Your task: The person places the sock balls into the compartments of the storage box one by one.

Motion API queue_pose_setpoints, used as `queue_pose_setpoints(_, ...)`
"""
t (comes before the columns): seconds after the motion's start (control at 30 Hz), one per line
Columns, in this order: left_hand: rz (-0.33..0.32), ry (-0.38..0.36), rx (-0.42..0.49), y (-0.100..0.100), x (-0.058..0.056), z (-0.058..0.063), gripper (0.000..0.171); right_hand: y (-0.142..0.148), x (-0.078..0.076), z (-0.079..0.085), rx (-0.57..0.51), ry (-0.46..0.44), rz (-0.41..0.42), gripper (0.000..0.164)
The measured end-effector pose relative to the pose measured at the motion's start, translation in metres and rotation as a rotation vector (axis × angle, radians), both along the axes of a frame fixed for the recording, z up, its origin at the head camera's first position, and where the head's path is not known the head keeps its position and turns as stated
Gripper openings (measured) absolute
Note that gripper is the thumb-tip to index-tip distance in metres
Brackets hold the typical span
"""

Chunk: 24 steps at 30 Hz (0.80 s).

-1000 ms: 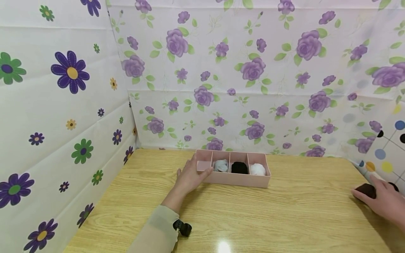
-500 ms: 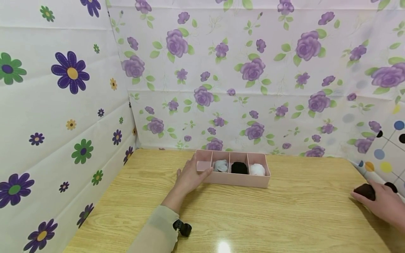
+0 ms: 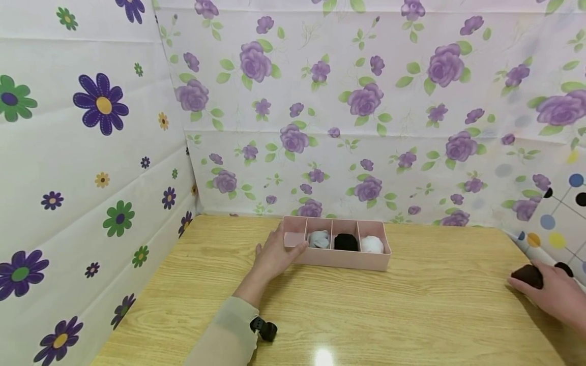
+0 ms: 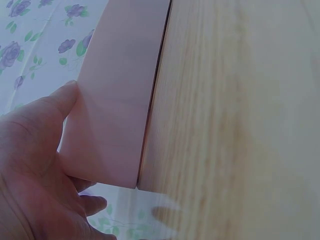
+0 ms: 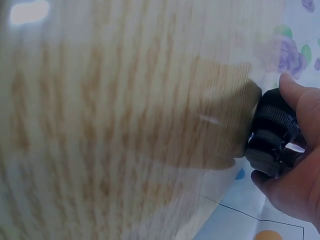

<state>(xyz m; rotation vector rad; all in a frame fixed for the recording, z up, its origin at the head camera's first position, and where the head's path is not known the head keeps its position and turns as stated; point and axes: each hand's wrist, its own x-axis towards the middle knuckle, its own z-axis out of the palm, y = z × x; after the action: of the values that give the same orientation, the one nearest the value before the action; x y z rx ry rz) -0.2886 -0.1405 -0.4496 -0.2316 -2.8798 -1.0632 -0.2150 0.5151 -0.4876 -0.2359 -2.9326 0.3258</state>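
My left hand [image 3: 273, 255] grips the left end of a long pink divided box [image 3: 341, 260], thumb on the front rim and fingers round the end. In the left wrist view the box's front wall [image 4: 117, 95] lies against the thumb. Inside the box, from left to right, are a bare compartment, a grey balled cloth [image 3: 319, 239], a black one [image 3: 346, 242] and a white one [image 3: 372, 244]. At the table's right edge my right hand [image 3: 560, 295] holds a dark balled-up sock [image 3: 527, 276], its ribbed knit [image 5: 277, 120] showing in the right wrist view.
The wooden table [image 3: 412, 315] ends at a flower-print cloth wall [image 3: 329, 168] just behind the box. Another flowered wall [image 3: 91, 203] stands on the left, and a dotted cloth [image 3: 560, 213] hangs at the right edge.
My right hand has shifted slightly, its fingers drawn in closer round the dark sock. The left hand and the box have stayed in place.
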Motion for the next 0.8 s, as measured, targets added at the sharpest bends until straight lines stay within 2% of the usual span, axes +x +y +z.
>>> queue_pose_setpoints(0.13,0.001,0.000,-0.004,0.000,0.000,0.000,0.109,-0.007,0.006,0.004,0.003,-0.004,-0.091,0.110)
queue_pose_setpoints(0.3,0.006,0.002,0.000,0.000,-0.001,-0.002,0.109,-0.015,0.010,0.009,0.007,-0.054,-0.195,0.114)
queue_pose_setpoints(0.47,0.008,0.000,-0.003,0.000,-0.001,-0.001,0.109,-0.017,0.009,0.011,0.048,-0.071,-0.194,0.103)
queue_pose_setpoints(0.6,0.012,-0.006,-0.012,-0.001,-0.001,-0.002,0.109,-0.018,0.008,0.011,0.042,-0.067,-0.193,0.095)
queue_pose_setpoints(0.8,0.015,-0.010,-0.005,0.000,-0.002,-0.002,0.109,-0.024,0.008,0.017,0.035,-0.022,-0.138,0.099)
